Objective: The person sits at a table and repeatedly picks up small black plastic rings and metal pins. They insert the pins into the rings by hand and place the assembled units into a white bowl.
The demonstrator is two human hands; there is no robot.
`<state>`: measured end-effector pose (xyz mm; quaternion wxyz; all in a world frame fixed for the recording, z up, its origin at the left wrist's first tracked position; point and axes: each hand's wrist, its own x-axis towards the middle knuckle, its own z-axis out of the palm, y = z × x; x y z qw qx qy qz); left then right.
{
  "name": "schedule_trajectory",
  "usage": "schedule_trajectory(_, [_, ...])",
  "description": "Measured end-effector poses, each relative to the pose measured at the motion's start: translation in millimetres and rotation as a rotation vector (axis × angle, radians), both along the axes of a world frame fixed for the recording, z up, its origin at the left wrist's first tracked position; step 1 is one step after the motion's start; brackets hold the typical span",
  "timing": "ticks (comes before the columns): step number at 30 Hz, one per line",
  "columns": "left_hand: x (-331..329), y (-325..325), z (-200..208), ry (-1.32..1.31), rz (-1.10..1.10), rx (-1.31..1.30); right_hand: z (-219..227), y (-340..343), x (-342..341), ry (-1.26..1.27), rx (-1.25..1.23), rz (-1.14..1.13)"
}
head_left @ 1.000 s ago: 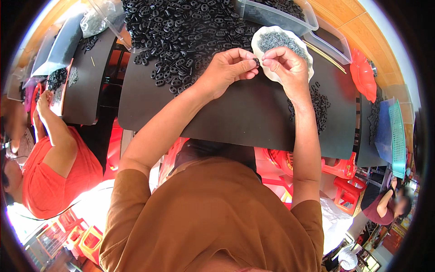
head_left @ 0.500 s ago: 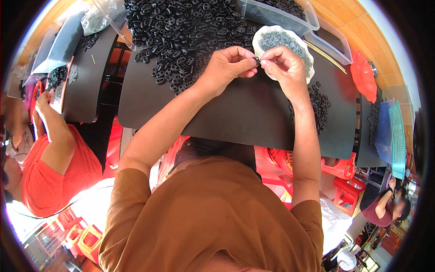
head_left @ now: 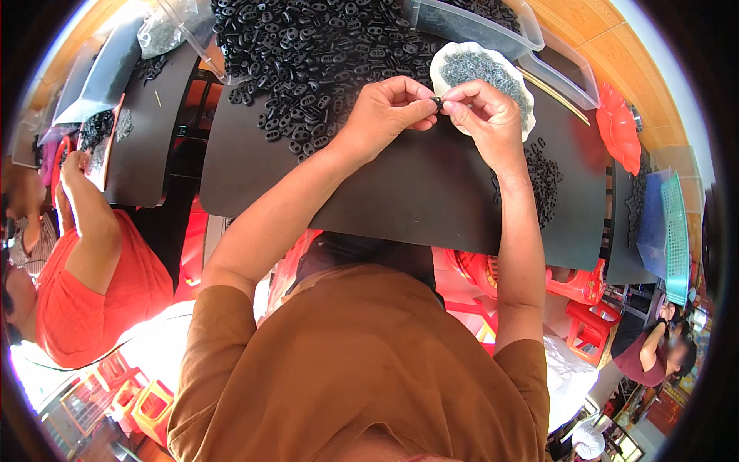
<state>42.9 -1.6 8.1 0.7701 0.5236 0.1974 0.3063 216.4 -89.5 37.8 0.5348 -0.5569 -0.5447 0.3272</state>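
My left hand [head_left: 389, 112] is closed, with thumb and forefinger pinching a small black oval piece [head_left: 438, 102] over the dark table [head_left: 369, 196]. From the other side, the fingertips of my right hand [head_left: 491, 119] meet at that piece; whether they also hold a tiny part is too small to make out. Just beyond my right hand stands a white scalloped bowl [head_left: 436, 73], filled with small translucent grey pieces [head_left: 479, 68]. A big heap of black two-holed oval pieces [head_left: 308, 69] spreads beyond my left hand. Beside my right forearm lies a smaller pile of black pieces [head_left: 545, 185].
Clear plastic bins [head_left: 477, 29] line the table's far side. Right of the bowl are thin yellowish sticks [head_left: 556, 97] and a red scalloped dish [head_left: 616, 127]. A turquoise basket [head_left: 675, 239] stands far right. Another person in red [head_left: 108, 285] sits at a table on the left.
My hands stay almost in place, with the fingertips shifting slightly around the black piece, which shows a bit more now. The person at left has moved a little.
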Motion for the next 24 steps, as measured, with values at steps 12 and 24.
schedule_trajectory(12, [-2.1,0.5,6.4,0.068,0.031,0.098,6.0,-0.1,-9.4,-0.299,0.101,-0.056])
schedule_trajectory(24, [-1.7,1.3,4.9,0.079,0.043,0.093,4.9,1.0,-8.1,-0.309,0.128,-0.070])
